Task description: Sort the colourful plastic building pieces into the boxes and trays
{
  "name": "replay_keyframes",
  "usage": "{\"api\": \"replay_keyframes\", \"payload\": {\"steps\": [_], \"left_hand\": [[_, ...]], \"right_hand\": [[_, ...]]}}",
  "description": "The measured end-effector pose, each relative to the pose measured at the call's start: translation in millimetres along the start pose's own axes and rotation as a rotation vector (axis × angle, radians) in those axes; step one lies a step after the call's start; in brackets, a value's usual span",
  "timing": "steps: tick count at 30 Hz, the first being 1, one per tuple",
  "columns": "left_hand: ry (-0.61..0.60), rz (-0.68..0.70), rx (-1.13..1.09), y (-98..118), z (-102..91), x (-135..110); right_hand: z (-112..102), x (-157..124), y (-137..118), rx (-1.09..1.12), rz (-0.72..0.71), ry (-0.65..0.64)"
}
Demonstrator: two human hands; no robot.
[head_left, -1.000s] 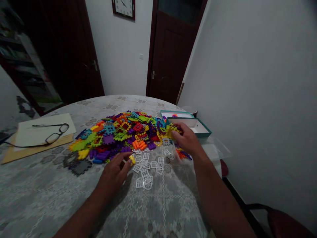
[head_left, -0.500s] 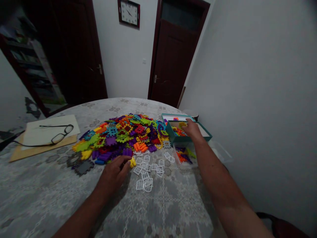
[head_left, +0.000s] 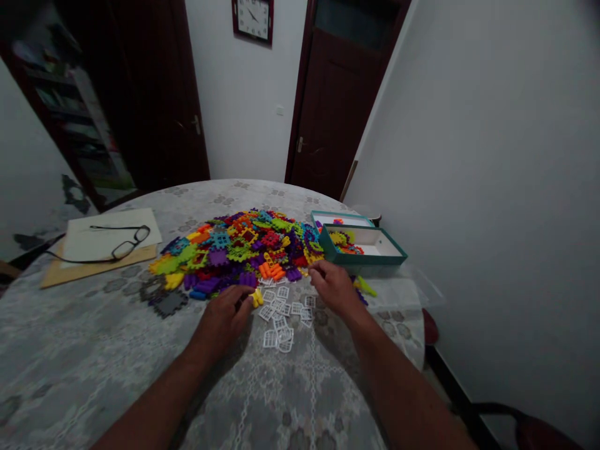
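A heap of colourful plastic building pieces (head_left: 244, 247) lies mid-table. My left hand (head_left: 225, 319) rests on the cloth with its fingers curled round a small yellow piece (head_left: 256, 299) at the heap's near edge. My right hand (head_left: 334, 289) hovers palm down over several small white window-grid pieces (head_left: 281, 319), fingers bent; whether anything is in them is hidden. A teal box (head_left: 370, 247) with white inside holds a few coloured pieces to the right of the heap.
A round table with a grey patterned cloth (head_left: 94, 350). Glasses (head_left: 124, 240) lie on papers (head_left: 84, 250) at the left. A second teal tray (head_left: 340, 219) sits behind the box. Clear plastic bag (head_left: 403, 290) at right edge. Doors and a wall clock (head_left: 253, 19) behind; a chair (head_left: 534, 431) at lower right.
My right hand carried pieces from the heap to the teal box, dropped them there, and came back toward me over the white grid pieces. My left hand stayed on the yellow piece.
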State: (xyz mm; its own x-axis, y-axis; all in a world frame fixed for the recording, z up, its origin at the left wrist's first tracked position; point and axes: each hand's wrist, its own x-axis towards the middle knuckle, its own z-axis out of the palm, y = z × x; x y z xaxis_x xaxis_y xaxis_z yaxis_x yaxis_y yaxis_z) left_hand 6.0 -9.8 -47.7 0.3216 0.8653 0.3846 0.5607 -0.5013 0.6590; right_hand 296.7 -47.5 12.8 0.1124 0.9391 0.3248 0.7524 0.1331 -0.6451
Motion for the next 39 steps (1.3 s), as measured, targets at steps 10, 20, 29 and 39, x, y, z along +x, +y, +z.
{"api": "replay_keyframes", "payload": {"steps": [10,20,29,39], "left_hand": [[-0.018,0.056,0.059,-1.2,6.5,-7.2],[-0.132,0.019,0.162,9.8,9.3,-12.5],[-0.147,-0.016,0.186,8.5,11.8,-13.3],[-0.088,0.024,0.172,2.3,19.0,-14.7]], "right_hand": [[48.8,14.0,0.9,-0.216,-0.230,-0.025],[83.6,79.8,9.0,-0.405,0.102,0.145],[105.8,75.1,16.0,-0.412,0.129,0.141],[91.3,22.2,10.2,-0.357,-0.075,0.095]]}}
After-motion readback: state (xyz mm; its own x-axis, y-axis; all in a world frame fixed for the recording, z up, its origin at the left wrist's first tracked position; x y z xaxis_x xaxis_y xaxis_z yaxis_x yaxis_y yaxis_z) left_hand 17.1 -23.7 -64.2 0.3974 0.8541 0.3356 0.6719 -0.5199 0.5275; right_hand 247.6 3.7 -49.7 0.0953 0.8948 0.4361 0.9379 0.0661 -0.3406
